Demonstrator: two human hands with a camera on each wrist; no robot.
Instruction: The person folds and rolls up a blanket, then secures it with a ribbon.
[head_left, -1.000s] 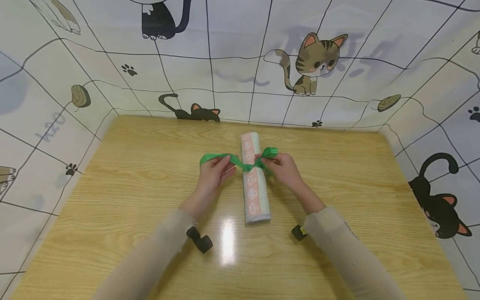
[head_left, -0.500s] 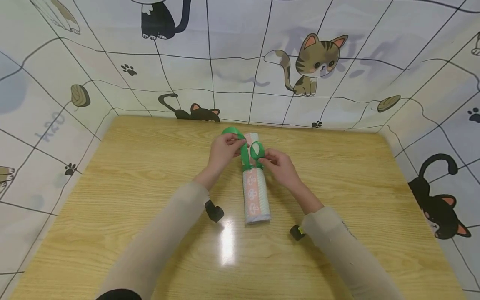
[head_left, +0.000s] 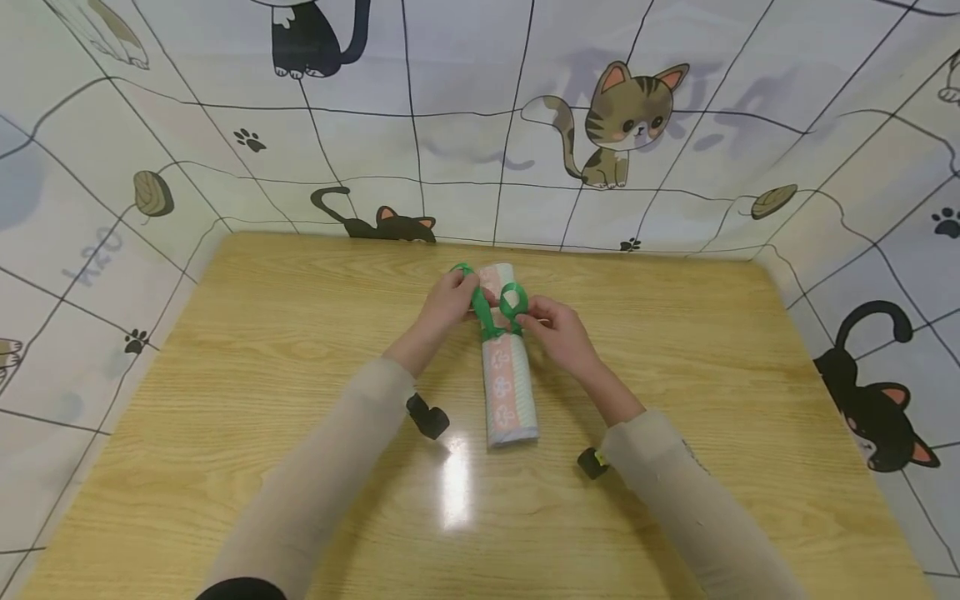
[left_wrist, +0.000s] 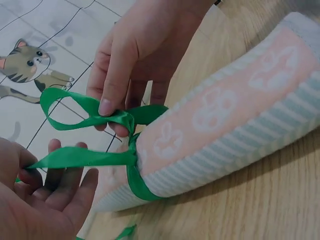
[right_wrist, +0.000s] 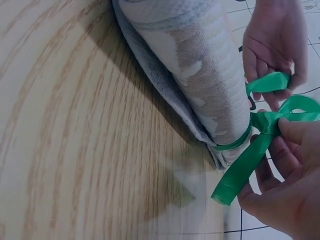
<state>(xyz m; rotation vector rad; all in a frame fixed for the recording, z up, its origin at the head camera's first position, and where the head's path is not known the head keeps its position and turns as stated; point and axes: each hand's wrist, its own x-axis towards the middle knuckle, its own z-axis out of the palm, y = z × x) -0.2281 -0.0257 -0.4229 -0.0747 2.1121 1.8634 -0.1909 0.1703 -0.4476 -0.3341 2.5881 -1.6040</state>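
Observation:
A rolled towel [head_left: 504, 387], pink with white rabbit shapes and striped sides, lies lengthwise on the wooden table. Around its middle runs a green ribbon [left_wrist: 139, 185], knotted on top. My right hand [head_left: 562, 333] pinches the base of an upright ribbon loop [left_wrist: 82, 102] between thumb and fingers, just right of the towel. A short ribbon tail [right_wrist: 240, 175] hangs below that pinch in the right wrist view. Left of the towel's far half, my left hand [head_left: 447, 304] holds the other ribbon strand [left_wrist: 95, 157], drawn out from the knot, between thumb and fingers.
The wooden table [head_left: 300, 350] meets a cat-patterned backdrop [head_left: 465, 150] at its far edge, with more of it on both sides. Black wrist cameras [head_left: 427, 417] hang near both sleeves. A bright light reflection lies before the towel.
My left hand has moved up and right, bringing its ribbon strand from out at the left to beside the towel. At my right hand the ribbon now stands as a round loop.

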